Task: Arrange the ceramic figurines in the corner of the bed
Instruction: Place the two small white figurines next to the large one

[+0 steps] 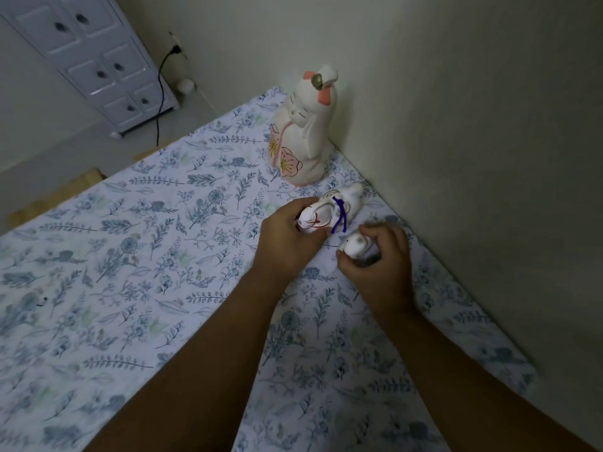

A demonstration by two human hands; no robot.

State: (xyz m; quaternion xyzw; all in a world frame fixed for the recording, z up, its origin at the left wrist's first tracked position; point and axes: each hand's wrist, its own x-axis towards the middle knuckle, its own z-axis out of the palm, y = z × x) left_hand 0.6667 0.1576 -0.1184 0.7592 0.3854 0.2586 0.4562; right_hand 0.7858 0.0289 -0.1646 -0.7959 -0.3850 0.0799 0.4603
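Note:
A tall white ceramic doll figurine (301,132) with pink bows and flower patterns stands upright on the bed near the wall corner. In front of it, my left hand (288,244) grips a white animal figurine (332,207) with a purple cord and red lines, low over the sheet. Just to its right, my right hand (380,256) is closed around a small round white figurine (354,244) with grey marks. Both small figurines sit close to the wall; fingers hide their lower parts.
The bed (146,256) has a blue floral sheet and meets a plain wall (473,158) on the right. A white cabinet (98,60), a wall socket with a black cable (160,93) and bare floor lie beyond the bed's far edge.

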